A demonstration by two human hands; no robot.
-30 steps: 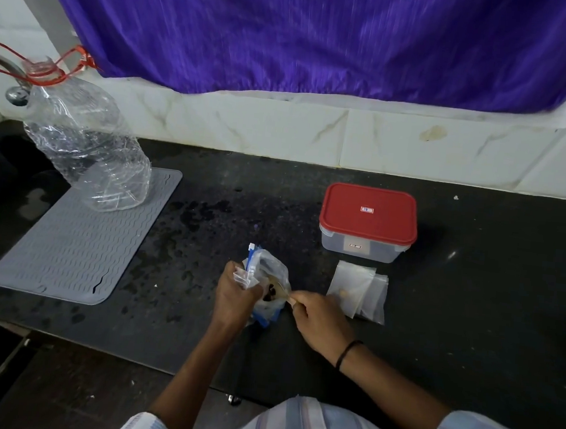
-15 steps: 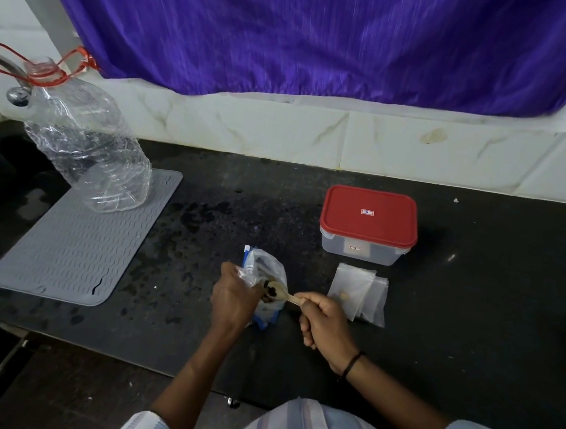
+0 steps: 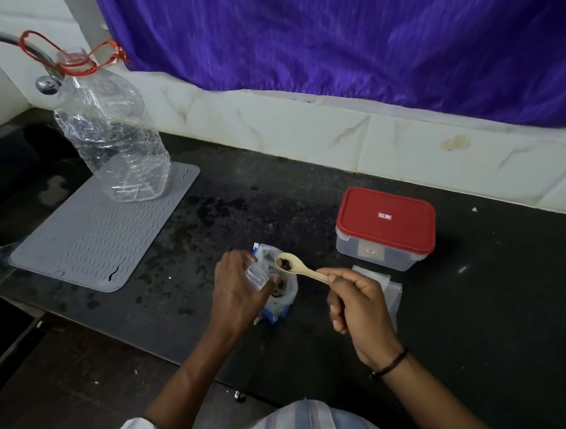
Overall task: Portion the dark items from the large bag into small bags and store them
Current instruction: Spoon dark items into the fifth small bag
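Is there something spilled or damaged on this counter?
Yes. The clear bottle on the grey mat is crumpled and leaning, and dark blotches mark the counter beside the mat.

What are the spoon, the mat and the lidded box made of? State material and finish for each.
Spoon: pale tan with a matte look, probably wood or bamboo, though tan plastic is possible.
Mat: grey and matte with a moulded wavy rib pattern and rounded corners, likely silicone or soft rubber.
Box: translucent plastic body under a smooth, slightly glossy red plastic lid.
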